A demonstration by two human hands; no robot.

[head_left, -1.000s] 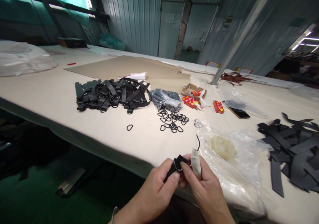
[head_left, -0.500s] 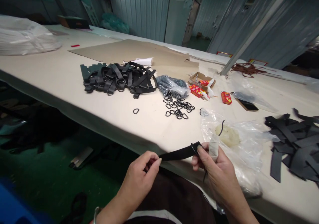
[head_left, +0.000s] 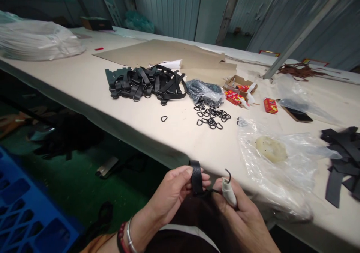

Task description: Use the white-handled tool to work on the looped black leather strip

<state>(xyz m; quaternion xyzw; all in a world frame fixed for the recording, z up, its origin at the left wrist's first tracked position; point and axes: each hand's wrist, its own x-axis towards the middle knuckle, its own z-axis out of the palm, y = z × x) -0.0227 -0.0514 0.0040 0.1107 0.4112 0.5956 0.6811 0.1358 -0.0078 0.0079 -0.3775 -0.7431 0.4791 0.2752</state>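
No legible text anywhere. Red and yellow printing on the small red boxes (head_left: 270,105) and on the red packets (head_left: 233,96) beside the cardboard tray (head_left: 237,82), too small and blurred to read. No readable labels, numbers or signs on the table (head_left: 84,84)

Long cream table (head_left: 84,84) carries a strap pile (head_left: 146,83); right of it loose D-rings (head_left: 211,116), beyond it cardboard sheet (head_left: 157,52), far right plastic bag (head_left: 278,159).

Black strap (head_left: 196,176) folded upright; white-handled hook tool (head_left: 228,191) beside it.
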